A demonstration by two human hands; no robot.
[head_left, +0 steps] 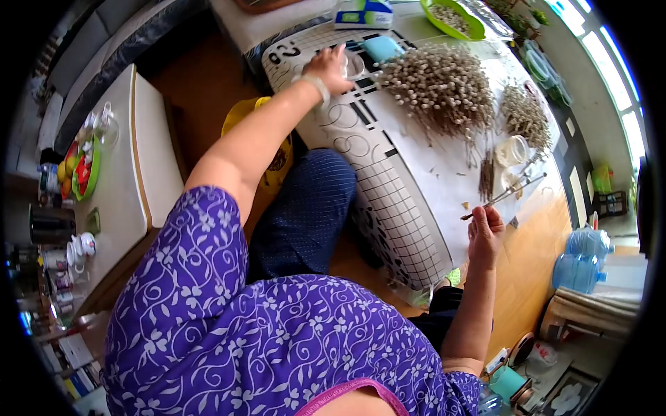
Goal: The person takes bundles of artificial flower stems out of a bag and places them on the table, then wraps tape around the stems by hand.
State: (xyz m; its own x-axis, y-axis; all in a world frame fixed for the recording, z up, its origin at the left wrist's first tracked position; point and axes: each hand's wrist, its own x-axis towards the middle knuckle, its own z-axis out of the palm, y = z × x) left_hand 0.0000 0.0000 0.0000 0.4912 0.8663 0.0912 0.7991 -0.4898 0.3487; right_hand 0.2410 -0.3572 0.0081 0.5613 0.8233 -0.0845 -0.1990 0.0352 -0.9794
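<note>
We work across a cloth-covered table [399, 197], where a large bunch of dried, round-headed stems [440, 87] spreads over the far half. A smaller dried bunch [525, 114] lies to its right, with an open jar [512, 150] just below it and a bundle of bare stems [487, 177] beside the jar. Our left hand [326, 69] reaches across to a small round container [355, 66] near a light-blue object [382, 48], its fingers at the rim; whether they grip it, we cannot tell. Our right hand [488, 232], at the table's near right edge, is closed in a fingertip pinch on a few thin dried stems [510, 193], which slant up and away to the right over the tabletop.

The stems look brittle, so we judge that a light pinch low on them, with their ends kept even, would serve best; squeezing harder could snap them. Our left fingers would do well to stay level at the container, since a sideways knock might tip it.
</note>
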